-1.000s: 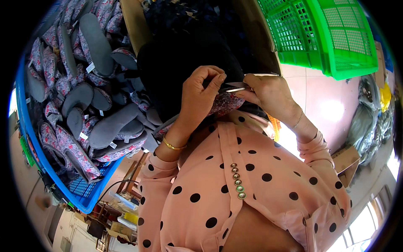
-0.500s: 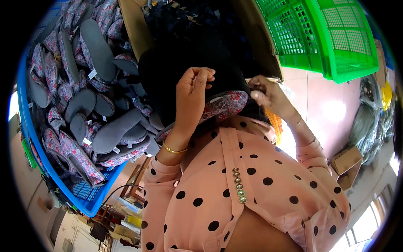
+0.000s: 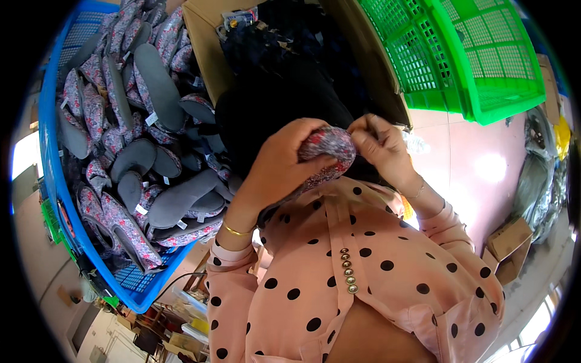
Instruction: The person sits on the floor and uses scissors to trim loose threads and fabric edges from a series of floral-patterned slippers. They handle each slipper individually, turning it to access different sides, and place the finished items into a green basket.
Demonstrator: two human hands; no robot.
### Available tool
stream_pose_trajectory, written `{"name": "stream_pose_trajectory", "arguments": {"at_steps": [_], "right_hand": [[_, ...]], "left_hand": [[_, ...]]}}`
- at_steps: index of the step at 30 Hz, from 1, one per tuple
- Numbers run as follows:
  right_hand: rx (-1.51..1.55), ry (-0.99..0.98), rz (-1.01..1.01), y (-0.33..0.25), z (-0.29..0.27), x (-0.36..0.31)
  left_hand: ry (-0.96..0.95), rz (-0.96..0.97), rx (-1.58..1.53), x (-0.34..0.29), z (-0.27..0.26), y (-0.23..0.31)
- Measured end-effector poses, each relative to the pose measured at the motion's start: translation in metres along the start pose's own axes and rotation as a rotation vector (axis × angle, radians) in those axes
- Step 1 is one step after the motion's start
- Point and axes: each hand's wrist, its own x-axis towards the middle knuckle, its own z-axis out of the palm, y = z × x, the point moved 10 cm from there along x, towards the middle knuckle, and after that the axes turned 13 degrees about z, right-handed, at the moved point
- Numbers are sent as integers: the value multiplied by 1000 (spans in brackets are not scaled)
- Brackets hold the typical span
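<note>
A floral slipper (image 3: 330, 148) in grey, red and pink is held above my lap, its rounded end turned toward the right. My left hand (image 3: 281, 163) wraps round it from the left, thumb across the patterned fabric. At that rounded end is my right hand (image 3: 385, 148), its thumb and fingers pinched together close against the edge. Whatever lies in this pinch is too small or hidden to make out. The slipper's other end runs down behind my left wrist, out of sight.
A blue basket (image 3: 55, 163) on the left is heaped with similar floral slippers (image 3: 158, 88) with grey soles. Ahead stands an open cardboard box (image 3: 204, 45) containing dark scraps. A green basket (image 3: 478, 106) is at the far right, and a small carton (image 3: 509, 242) sits on the floor.
My left hand has gone from a closed pose above the slipper to gripping round it. The slipper's end is now raised and turned. My right hand stays pinched beside it.
</note>
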Motion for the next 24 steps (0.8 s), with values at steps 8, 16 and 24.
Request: {"name": "stream_pose_trajectory", "arguments": {"at_steps": [8, 16, 24], "right_hand": [[-225, -26, -420, -79, 39, 2], [-135, 0, -437, -81, 59, 29], [-23, 208, -219, -46, -12, 26]], "left_hand": [[643, 68, -826, -20, -66, -15], [845, 130, -1021, -55, -66, -56], [1269, 53, -1321, -136, -62, -91]]}}
